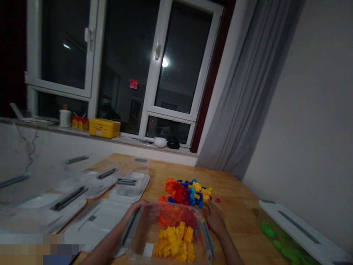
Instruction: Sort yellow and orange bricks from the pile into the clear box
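In front of me stands a clear plastic box (143, 230) with grey side clips, holding a heap of yellow building blocks (175, 243). My left hand (140, 207) is closed over the box's far left corner. Just beyond the box lies a loose pile of building blocks (180, 193) in red, orange, blue and yellow. At the pile's near right edge, outside the box's right side, is my right hand (214, 216), fingers stretched forward with nothing visible in them. More red and orange pieces show through the box's far wall.
Several clear boxes (134, 167) and white lids (96, 221) cover the table's left side. A lidded box (292, 232) with green pieces stands at the right. Behind the wooden table (234, 198), a yellow box (104, 128) and small bowls (160, 142) sit on the windowsill.
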The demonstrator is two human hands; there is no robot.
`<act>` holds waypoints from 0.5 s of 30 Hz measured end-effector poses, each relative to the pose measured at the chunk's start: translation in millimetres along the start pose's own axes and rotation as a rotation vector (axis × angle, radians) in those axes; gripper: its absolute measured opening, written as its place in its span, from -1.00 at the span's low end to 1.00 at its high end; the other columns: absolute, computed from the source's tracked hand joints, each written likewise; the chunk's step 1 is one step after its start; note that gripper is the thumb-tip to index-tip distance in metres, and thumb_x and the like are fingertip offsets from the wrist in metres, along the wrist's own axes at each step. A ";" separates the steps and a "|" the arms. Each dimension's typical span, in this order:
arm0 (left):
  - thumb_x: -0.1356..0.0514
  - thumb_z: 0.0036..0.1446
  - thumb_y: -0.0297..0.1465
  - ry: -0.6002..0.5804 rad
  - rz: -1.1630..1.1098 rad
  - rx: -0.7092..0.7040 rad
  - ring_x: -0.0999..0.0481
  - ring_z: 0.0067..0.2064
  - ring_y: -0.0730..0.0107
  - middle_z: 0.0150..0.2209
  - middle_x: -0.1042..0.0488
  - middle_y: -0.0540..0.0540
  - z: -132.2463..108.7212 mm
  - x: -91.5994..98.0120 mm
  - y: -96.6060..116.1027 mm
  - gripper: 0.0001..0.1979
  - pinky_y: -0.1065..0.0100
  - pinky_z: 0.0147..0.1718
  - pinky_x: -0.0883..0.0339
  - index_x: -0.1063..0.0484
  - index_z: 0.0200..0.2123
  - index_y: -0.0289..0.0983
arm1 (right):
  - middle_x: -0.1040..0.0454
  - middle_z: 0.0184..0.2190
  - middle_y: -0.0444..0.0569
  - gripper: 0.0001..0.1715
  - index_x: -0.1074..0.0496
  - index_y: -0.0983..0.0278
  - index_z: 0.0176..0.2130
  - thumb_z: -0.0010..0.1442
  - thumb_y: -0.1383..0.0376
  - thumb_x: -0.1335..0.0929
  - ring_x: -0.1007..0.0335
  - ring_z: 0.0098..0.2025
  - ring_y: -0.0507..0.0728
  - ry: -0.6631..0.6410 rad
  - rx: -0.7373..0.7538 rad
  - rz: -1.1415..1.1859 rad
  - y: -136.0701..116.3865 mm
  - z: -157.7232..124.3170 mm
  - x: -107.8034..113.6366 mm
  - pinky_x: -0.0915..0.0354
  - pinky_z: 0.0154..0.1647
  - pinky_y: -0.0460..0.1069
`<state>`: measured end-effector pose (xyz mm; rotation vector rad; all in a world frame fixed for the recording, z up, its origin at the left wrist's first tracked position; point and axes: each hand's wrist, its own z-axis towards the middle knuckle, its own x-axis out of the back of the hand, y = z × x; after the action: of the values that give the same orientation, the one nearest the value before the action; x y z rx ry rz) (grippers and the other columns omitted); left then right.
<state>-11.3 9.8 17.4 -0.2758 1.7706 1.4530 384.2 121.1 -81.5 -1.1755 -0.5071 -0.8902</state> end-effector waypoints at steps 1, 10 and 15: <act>-0.22 0.07 -0.41 -0.003 0.011 -0.003 -0.71 -0.08 -0.01 -0.16 -0.76 -0.32 0.6 1.4 -0.5 -0.68 0.19 0.08 -0.41 -0.69 -0.19 -0.46 | -0.37 0.38 0.10 -0.42 -0.54 0.15 0.14 0.23 0.04 -0.27 -0.22 0.42 0.34 -0.002 0.003 -0.003 0.4 0.2 0.3 -0.04 0.43 0.21; -0.23 0.07 -0.41 0.032 0.040 -0.021 -0.71 -0.15 0.05 -0.21 -0.77 -0.28 2.0 5.5 -2.2 -0.71 0.21 0.02 -0.44 -0.70 -0.23 -0.45 | -0.20 0.47 0.13 -0.18 -0.23 0.26 0.39 0.21 0.11 -0.28 -0.10 0.48 0.31 0.004 0.010 -0.010 -2.5 1.5 2.1 -0.04 0.45 0.16; -0.23 0.07 -0.43 0.040 0.034 -0.024 -0.71 -0.20 0.08 -0.27 -0.77 -0.30 3.3 9.2 -2.3 -0.73 0.22 -0.01 -0.47 -0.70 -0.27 -0.46 | -0.27 0.44 0.08 -0.20 -0.15 0.22 0.44 0.31 0.06 -0.21 -0.19 0.44 0.28 -0.077 0.024 -0.040 -6.0 -1.7 2.4 -0.06 0.43 0.15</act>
<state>-14.4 15.0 9.2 -0.2907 1.7992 1.5028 380.5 118.0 -76.9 -1.1845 -0.6037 -0.8733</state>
